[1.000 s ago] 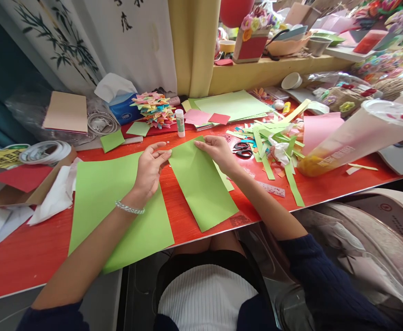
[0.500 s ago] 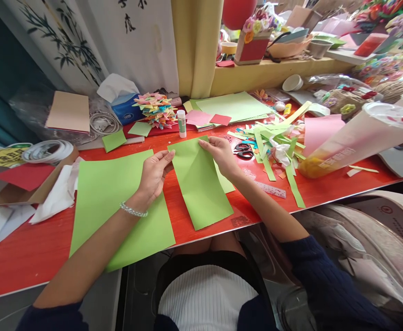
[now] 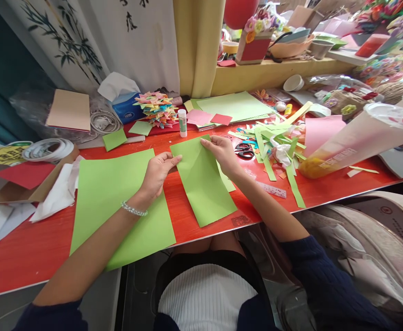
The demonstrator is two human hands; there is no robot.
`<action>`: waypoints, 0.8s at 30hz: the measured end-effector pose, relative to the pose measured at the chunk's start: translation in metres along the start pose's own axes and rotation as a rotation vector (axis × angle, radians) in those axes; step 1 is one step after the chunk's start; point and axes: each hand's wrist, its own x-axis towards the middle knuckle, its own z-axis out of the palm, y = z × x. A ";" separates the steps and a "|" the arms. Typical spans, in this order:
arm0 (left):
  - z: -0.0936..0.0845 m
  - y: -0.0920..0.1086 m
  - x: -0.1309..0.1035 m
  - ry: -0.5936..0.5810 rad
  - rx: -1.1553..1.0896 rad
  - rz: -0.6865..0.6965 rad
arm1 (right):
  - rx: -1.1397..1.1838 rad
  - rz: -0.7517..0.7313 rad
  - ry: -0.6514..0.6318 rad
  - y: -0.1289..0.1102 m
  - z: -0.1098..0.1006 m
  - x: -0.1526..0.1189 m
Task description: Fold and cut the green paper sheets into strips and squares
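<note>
A green rectangular sheet of paper (image 3: 203, 184) is held between my two hands, slanting over the red table. My left hand (image 3: 158, 172), with a beaded bracelet at the wrist, pinches its left edge near the top. My right hand (image 3: 224, 154) grips its upper right corner, thumb on top. Another, smaller green piece (image 3: 226, 178) shows partly behind the held sheet, under my right hand. To the left, beneath my left forearm, a large green sheet (image 3: 108, 193) lies on the table and overhangs its front edge.
Behind the hands stands a glue stick (image 3: 182, 123). Black-handled scissors (image 3: 244, 151) and a heap of paper strips (image 3: 273, 142) lie right of them, with a ruler (image 3: 272, 190) in front. A large drink cup (image 3: 356, 138) leans at the right. The red table's (image 3: 15, 266) front edge is near me.
The held green sheet has shifted slightly right, its lower end swinging rightward and up a little. My left hand has moved right along with it; my right hand keeps its grip.
</note>
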 end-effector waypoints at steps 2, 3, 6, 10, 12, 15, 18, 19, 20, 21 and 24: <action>0.000 -0.001 0.000 0.006 0.023 0.018 | -0.011 0.010 -0.002 -0.001 0.000 0.000; -0.001 -0.001 0.000 0.019 0.029 0.041 | -0.016 0.015 -0.002 -0.001 0.000 0.000; -0.001 -0.002 0.000 0.023 0.036 0.061 | -0.008 0.012 0.007 -0.002 0.000 0.000; 0.000 -0.003 0.000 -0.048 0.064 -0.022 | 0.001 0.010 0.036 -0.003 -0.002 0.001; 0.000 -0.003 0.000 -0.039 0.094 0.002 | -0.004 0.013 0.038 -0.003 -0.003 0.001; 0.000 -0.004 -0.001 -0.013 0.147 0.058 | 0.004 0.006 0.032 -0.002 -0.003 0.002; -0.001 -0.005 -0.001 -0.058 0.191 0.010 | 0.013 -0.011 0.040 -0.002 -0.003 0.002; -0.001 -0.005 -0.002 -0.065 0.198 -0.005 | 0.012 -0.011 0.043 -0.002 -0.004 0.001; -0.001 -0.006 -0.002 -0.058 0.204 -0.005 | 0.010 -0.007 0.045 -0.002 -0.004 0.001; -0.001 -0.006 -0.002 -0.045 0.205 0.002 | 0.007 -0.001 0.044 -0.002 -0.004 0.001; -0.001 -0.004 -0.002 -0.054 0.204 0.005 | 0.004 0.013 0.039 -0.003 -0.005 0.001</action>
